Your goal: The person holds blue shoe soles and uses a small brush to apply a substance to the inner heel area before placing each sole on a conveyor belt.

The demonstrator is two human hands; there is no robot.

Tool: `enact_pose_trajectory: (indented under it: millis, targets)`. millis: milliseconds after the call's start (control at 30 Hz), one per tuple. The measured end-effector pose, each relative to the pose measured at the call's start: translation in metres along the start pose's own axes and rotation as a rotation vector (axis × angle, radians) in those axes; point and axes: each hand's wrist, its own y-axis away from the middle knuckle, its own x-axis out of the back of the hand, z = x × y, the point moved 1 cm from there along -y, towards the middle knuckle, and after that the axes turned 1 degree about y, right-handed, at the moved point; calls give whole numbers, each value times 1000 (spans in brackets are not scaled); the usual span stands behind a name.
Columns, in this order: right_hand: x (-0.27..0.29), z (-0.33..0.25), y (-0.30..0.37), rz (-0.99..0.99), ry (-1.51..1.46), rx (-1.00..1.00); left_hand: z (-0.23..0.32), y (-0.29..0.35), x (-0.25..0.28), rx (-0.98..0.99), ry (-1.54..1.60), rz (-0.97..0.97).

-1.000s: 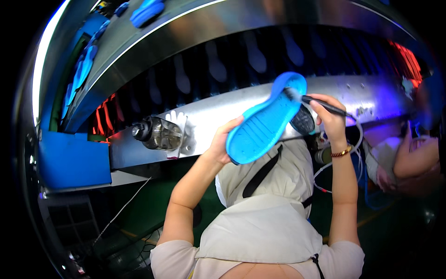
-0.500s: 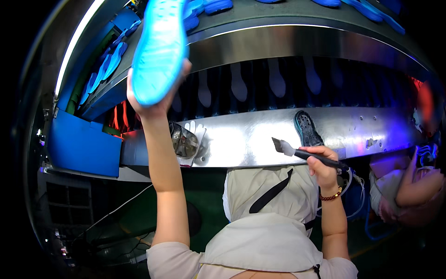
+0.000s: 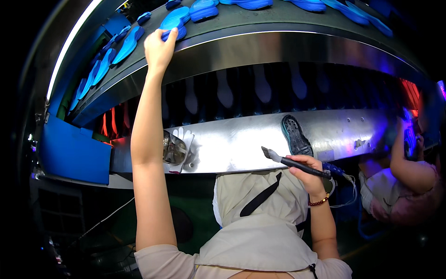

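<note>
My left hand (image 3: pixel 160 50) reaches up to the belt. Its fingers and thumb close on the near end of a blue shoe sole (image 3: pixel 176 17), which lies among other soles there. Low on the right, my right hand (image 3: pixel 310 176) grips a brush (image 3: pixel 291 162) with a dark handle, its flat bristles pointing left over the bench edge. Just beyond that hand, a black shoe piece with small round holes and a teal rim (image 3: pixel 297 136) rests on the shiny metal bench (image 3: pixel 232 151).
More blue soles (image 3: pixel 127 45) line the curved dark belt (image 3: pixel 260 19). A glossy brownish container (image 3: pixel 173 149) sits by a white glove (image 3: pixel 186 137) on the bench. Soles hang or stand in the dark gap beneath the belt. Another person (image 3: pixel 403 172) works at the right.
The blue sole has gone from being held up close to the belt, with my left hand reaching farther forward. My right hand still holds the brush. The view has shifted slightly.
</note>
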Motion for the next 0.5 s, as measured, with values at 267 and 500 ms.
enact_pose_trajectory:
  millis: [267,500]
  targets:
    - [15,7,-14,249,-185,10,19,79,49,614,1225,268]
    - [21,8,-13,309,-284,-13,15,210,35,581,2154,-314]
